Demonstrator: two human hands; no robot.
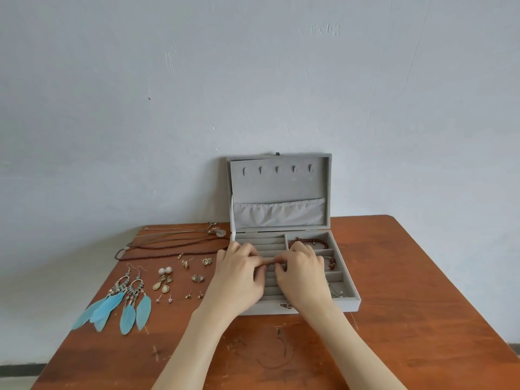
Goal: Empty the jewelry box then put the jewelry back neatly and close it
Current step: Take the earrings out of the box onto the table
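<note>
Both of my hands were down in the open jewelry box (346, 301), over its ring-roll section. My left hand (239, 277) and my right hand (302, 273) met fingertip to fingertip at the middle of the rolls, fingers curled in and pinched together; whether they were clamped on some small piece between them I could not tell, since the fingers hid it. The box sat on the wooden counter (408, 319) with its lid (278, 187) standing upright against the wall beyond my hands. Just past my right hand, in the far right compartment, lay a dark red bead bracelet (315, 242), and a few more red beads (332, 263) showed in the compartment just to the right of that hand. Left of my left hand the counter held the rest: necklaces (174, 243) stretched out farthest from me, a pair of blue feather earrings (123, 302) well to the left, a pair of pearl earrings (165, 271) and gold drop earrings (163, 285) between, and several small studs (194, 294) and little pieces nearest my left wrist
</note>
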